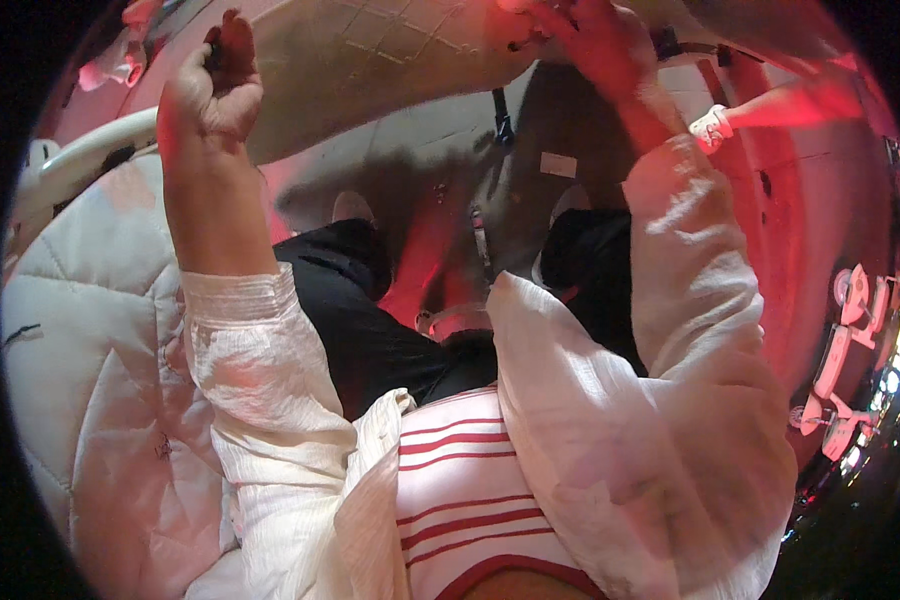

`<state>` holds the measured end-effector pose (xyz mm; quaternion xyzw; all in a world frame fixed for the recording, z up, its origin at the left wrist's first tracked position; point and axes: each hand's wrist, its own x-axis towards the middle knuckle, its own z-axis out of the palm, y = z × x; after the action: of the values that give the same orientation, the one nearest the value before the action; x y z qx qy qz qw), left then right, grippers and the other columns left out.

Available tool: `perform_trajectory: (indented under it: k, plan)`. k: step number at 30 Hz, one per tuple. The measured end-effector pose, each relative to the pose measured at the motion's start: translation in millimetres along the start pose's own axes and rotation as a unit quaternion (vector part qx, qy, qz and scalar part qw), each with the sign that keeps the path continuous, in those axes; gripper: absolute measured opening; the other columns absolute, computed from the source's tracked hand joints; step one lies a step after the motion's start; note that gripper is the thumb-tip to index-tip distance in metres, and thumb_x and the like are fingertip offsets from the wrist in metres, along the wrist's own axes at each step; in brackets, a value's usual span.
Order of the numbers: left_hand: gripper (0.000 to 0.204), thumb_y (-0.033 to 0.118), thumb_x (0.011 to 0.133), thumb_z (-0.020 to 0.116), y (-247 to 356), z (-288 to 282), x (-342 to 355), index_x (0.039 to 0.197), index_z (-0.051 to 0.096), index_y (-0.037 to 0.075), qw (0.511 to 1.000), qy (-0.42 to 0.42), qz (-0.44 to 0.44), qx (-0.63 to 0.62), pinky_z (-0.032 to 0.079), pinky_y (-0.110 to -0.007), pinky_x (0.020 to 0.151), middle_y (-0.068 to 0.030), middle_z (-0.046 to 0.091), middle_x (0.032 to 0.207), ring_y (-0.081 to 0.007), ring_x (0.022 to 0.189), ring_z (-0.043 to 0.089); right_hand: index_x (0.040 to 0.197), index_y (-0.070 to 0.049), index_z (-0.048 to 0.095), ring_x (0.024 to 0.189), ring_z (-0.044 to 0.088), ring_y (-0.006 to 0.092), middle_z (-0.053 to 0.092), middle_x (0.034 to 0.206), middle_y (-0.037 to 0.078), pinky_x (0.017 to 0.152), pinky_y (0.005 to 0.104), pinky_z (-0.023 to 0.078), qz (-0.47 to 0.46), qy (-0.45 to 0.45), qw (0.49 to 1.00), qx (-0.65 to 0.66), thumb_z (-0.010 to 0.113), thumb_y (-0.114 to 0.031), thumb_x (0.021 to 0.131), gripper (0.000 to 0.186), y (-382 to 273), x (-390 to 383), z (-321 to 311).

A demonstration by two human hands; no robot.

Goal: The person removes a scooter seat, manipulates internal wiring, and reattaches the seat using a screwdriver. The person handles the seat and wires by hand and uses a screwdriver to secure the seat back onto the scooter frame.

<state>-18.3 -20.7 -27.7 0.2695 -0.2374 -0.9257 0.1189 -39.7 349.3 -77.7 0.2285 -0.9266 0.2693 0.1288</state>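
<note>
My left hand point(215, 95) is raised at the upper left, palm side toward me, with its fingers loosely curled and in shadow. I see no object in it; a dark patch between thumb and fingers is too shadowed to make out. Beside it is a pale curved panel point(400, 35) with a crisscross line pattern. My right hand point(595, 45) reaches forward to the panel's right end, washed in red light. Its fingers are blurred near the top edge, so whether they grip anything is unclear.
A white quilted seat cushion point(90, 310) lies to my left, with a white curved rail point(110, 138) ahead of it. A small pale card point(558, 164) is on the floor. At the right are another person's white shoe point(710, 128) and a white wheeled frame point(830, 370).
</note>
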Motion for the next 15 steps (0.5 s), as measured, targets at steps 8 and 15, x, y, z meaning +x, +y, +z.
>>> perform_trajectory:
  k: [8,15]
  plan:
    - [0.02,0.001,0.092,0.045,-13,5,-9,0.104,0.058,-0.007,0.998,0.023,0.028,0.042,0.058,-0.032,0.079,-0.017,0.066,0.098,-0.0249,0.085,0.067,0.125,0.001,0.038,0.076,0.062,0.0286,0.061,0.089,0.017,0.065,0.0394,0.049,0.161,-0.064,0.985,0.011,0.062,-0.015,0.085,0.05,10,-3,6]
    - [0.017,0.001,0.092,0.045,-14,3,-9,0.101,0.056,-0.008,0.998,0.007,0.024,0.053,0.06,-0.035,0.077,-0.0185,0.065,0.095,-0.0263,0.082,0.067,0.121,-0.015,0.043,0.089,0.062,0.0348,0.066,0.095,0.01,0.073,0.0429,0.049,-0.023,0.066,0.998,0.001,0.066,-0.032,0.083,0.047,6,0,2]
